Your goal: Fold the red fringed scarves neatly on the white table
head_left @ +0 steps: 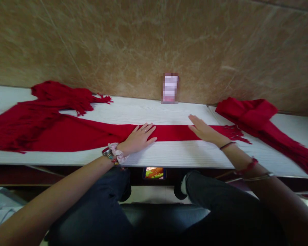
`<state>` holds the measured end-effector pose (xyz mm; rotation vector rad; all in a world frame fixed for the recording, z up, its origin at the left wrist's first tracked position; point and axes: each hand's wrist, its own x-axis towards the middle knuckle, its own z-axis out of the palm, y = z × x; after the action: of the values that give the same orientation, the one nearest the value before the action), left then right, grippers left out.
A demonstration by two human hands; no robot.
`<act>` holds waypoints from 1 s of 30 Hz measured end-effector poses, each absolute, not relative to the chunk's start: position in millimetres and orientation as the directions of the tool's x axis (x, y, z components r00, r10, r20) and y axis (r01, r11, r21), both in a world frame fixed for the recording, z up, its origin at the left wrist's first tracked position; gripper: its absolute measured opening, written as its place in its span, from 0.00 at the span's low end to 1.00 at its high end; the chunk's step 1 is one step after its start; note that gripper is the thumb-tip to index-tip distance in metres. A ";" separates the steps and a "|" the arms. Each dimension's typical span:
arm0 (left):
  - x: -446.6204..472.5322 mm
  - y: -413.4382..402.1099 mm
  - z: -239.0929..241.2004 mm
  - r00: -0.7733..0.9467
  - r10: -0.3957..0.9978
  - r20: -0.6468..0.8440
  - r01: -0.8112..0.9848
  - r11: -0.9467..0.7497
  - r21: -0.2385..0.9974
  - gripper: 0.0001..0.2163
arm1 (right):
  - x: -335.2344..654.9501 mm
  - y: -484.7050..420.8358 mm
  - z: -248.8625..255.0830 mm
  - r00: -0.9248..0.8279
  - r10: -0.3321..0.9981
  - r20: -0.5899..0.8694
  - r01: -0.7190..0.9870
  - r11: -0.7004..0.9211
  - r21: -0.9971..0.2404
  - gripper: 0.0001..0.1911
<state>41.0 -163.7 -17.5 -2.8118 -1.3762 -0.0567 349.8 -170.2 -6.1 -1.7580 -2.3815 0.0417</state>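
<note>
A long red fringed scarf lies stretched across a white table, bunched at the left and thin toward its fringed right end. My left hand rests flat on the scarf near the middle, fingers spread, a ring on one finger and a scrunchie and bracelets at the wrist. My right hand lies flat on the scarf close to its fringe, fingers stretched out. Neither hand grips anything.
A second red fringed scarf lies folded at the table's right. A small blurred object stands against the marble wall. A lit phone sits on a shelf under the table, between my knees.
</note>
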 end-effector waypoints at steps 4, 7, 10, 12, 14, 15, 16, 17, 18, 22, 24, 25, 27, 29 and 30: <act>39.9 -163.0 -20.6 0.617 0.784 0.076 0.786 -0.618 -0.007 0.26 | 290.0 -178.9 -12.1 -0.568 0.820 0.077 0.810 0.573 -0.127 0.31; 38.6 -161.4 -24.5 0.631 0.768 0.112 0.773 -0.634 -0.010 0.26 | 278.2 -184.0 -15.9 -0.624 0.780 0.038 0.776 0.625 -0.088 0.30; 38.5 -162.1 -26.3 0.630 0.766 0.127 0.773 -0.635 -0.009 0.25 | 282.5 -183.8 -17.8 -0.632 0.774 0.049 0.771 0.634 -0.068 0.30; 39.1 -164.5 -24.4 0.637 0.760 0.134 0.768 -0.640 -0.020 0.25 | 285.8 -182.9 -18.9 -0.635 0.770 0.071 0.768 0.638 -0.060 0.29; 38.1 -166.9 -20.1 0.658 0.739 0.146 0.751 -0.658 -0.051 0.24 | 287.2 -183.0 -20.2 -0.637 0.766 0.092 0.765 0.642 -0.052 0.29; 36.1 -167.5 -17.5 0.674 0.724 0.149 0.737 -0.671 -0.073 0.24 | 287.4 -183.5 -20.8 -0.635 0.766 0.101 0.766 0.641 -0.048 0.29; 32.6 -167.3 -15.0 0.695 0.704 0.146 0.718 -0.689 -0.095 0.24 | 287.3 -184.3 -21.3 -0.631 0.769 0.108 0.769 0.637 -0.043 0.28; 27.4 -166.4 -12.8 0.721 0.679 0.137 0.692 -0.713 -0.112 0.23 | 287.2 -185.3 -21.5 -0.624 0.773 0.113 0.775 0.631 -0.035 0.28; 20.5 -164.6 -11.0 0.749 0.651 0.120 0.662 -0.739 -0.123 0.23 | 287.2 -186.3 -21.6 -0.617 0.778 0.115 0.782 0.623 -0.024 0.28; -19.0 -154.8 -6.7 0.818 0.570 0.083 0.576 -0.809 -0.121 0.22 | 286.7 -189.2 -18.3 -0.611 0.784 0.107 0.791 0.611 0.034 0.27; -39.4 -151.6 -4.0 0.792 0.597 0.125 0.609 -0.785 -0.107 0.23 | 283.9 -189.6 -14.0 -0.618 0.780 0.097 0.786 0.616 0.057 0.27; -48.5 -150.8 -2.2 0.767 0.624 0.152 0.640 -0.763 -0.096 0.23 | 280.8 -189.5 -11.2 -0.620 0.778 0.099 0.784 0.617 0.065 0.27; -63.5 -149.9 2.0 0.705 0.681 0.195 0.703 -0.708 -0.067 0.23 | 270.5 -189.1 -4.6 -0.622 0.773 0.124 0.783 0.618 0.069 0.29; -74.8 -148.9 5.4 0.658 0.725 0.204 0.746 -0.665 -0.042 0.24 | 254.7 -188.3 2.2 -0.639 0.751 0.166 0.766 0.642 0.047 0.30; -79.6 -148.1 6.4 0.641 0.742 0.198 0.761 -0.648 -0.033 0.24 | 245.2 -187.6 5.0 -0.658 0.730 0.183 0.746 0.665 0.030 0.31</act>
<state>-79.6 -148.1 6.4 -2.7424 -1.2601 -0.2527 245.2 -187.6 5.0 -1.2153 -2.7227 -0.1533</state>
